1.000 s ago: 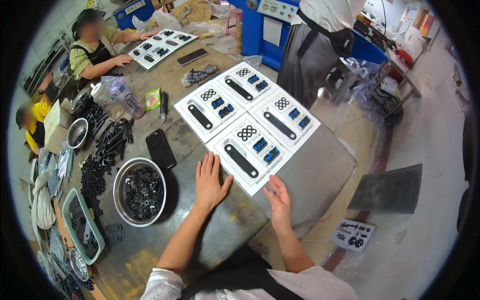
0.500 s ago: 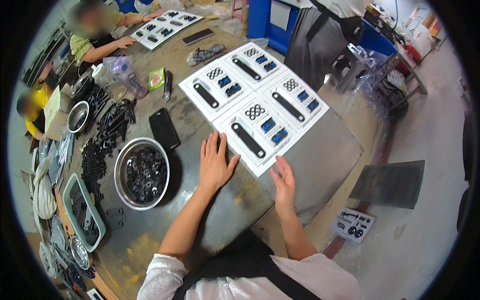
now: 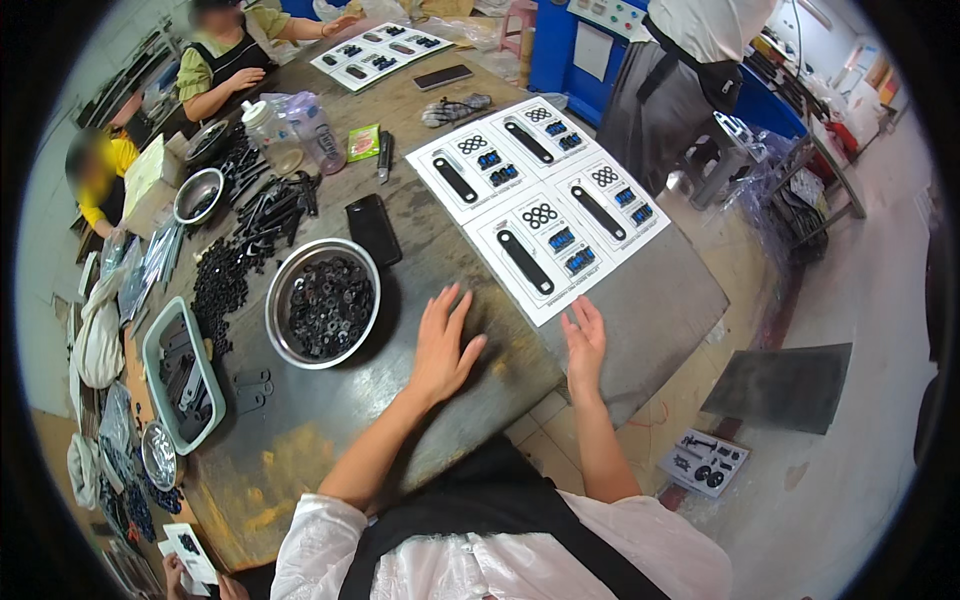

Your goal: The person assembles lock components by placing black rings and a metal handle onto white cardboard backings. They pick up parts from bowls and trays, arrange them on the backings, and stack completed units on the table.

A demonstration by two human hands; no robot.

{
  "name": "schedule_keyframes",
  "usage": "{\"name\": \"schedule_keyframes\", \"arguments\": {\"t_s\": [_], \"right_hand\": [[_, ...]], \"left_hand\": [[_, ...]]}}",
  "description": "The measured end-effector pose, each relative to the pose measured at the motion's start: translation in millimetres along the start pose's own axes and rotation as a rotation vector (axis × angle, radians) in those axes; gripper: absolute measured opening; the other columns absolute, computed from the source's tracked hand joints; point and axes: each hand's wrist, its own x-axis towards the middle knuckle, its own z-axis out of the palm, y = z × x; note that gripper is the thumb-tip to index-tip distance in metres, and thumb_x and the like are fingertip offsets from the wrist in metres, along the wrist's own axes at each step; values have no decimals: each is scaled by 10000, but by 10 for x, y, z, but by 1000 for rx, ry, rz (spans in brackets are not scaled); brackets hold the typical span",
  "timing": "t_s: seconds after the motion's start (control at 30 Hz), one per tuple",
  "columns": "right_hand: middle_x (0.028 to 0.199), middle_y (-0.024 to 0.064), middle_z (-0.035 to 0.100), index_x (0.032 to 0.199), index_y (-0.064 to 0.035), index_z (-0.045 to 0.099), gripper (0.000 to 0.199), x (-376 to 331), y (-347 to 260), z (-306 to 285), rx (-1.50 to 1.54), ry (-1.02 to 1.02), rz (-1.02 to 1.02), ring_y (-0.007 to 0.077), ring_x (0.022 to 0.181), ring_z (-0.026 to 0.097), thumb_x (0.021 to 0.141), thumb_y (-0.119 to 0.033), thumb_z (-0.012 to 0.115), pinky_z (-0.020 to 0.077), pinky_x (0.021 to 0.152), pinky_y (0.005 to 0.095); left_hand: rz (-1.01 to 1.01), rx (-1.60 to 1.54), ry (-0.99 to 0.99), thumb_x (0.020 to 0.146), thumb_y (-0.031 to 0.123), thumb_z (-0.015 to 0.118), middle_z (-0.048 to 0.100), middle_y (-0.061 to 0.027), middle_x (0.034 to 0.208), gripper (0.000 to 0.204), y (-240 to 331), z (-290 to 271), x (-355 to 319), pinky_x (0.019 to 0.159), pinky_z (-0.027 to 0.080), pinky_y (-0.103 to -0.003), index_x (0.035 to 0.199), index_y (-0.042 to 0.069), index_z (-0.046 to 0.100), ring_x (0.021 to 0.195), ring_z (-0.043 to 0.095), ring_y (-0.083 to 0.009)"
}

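Head view: left hand [image 3: 445, 350] and right hand [image 3: 585, 345], both empty with fingers parted, flank the near corner of four white panels [image 3: 555, 278] on the table [image 3: 650, 300], each bearing small print, one black bar [image 3: 525, 262] and two blue-black sets [image 3: 562, 238]

Left hand [image 3: 441, 348]: palm down, fingers spread over table [image 3: 500, 400], near cards [image 3: 525, 193], off them.
Right hand [image 3: 585, 345]: fingers just beside cards' near corner; contact unclear.
Cards: four, white, two-by-two; each carries black bar [image 3: 525, 262], rings [image 3: 540, 215], blue-black parts [image 3: 561, 238].
Bowl [image 3: 283, 335]: steel, full of black washers [image 3: 330, 305], left of left hand.
Phone [image 3: 373, 228]: dark, between bowl and cards.
Bin [image 3: 155, 388]: pale green, dark flat pieces [image 3: 182, 365] inside.
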Motion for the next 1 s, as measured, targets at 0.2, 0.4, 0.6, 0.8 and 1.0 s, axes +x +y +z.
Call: {"name": "schedule_keyframes", "arguments": {"t_s": [0.2,0.4,0.6,0.8,1.0], "right_hand": [[1465,177,449,1427,48,407,441,-67,87,128,-148,5,-172,277,1359,469,997,32,502,450,1128,403],[1435,144,500,1376,16,490,395,-41,230,-59,-205,27,-334,266,1319,499,982,24,512,486,1067,385],[1446,113,502,1293,-8,561,295,-587,49,558,-263,-220,-254,219,1198,559,1012,11,472,539,964,364],[1333,74,608,1211,-23,626,232,-1128,174,1095,-260,-512,-59,131,1017,618,1016,-6,500,546,860,275],[1158,65,667,1087,-3,661,153,-1852,203,1456,-339,-786,41,116,897,638,1020,-27,525,551,777,265]], "left_hand": [[-407,279,266,860,61,638,430,-187,1508,569,-265,-1089,-1973,1167,307,-508,1412,36,503,1397,392,-412],[-760,792,615,994,118,544,494,-219,1423,399,-446,-2372,-3967,1115,374,-449,1382,25,525,1318,478,-396],[-1213,1057,855,1010,226,572,515,-208,1370,398,-422,-3072,-5858,1084,398,-430,1337,-1,566,1270,502,-377],[-2023,10,964,903,209,586,676,-248,976,444,-1301,-3518,-7893,720,595,-417,1245,-74,579,850,699,-360],[-1525,-280,1481,837,-53,629,674,-106,980,793,-1203,-2936,-7635,618,547,-304,1552,23,296,777,654,-174]]}}
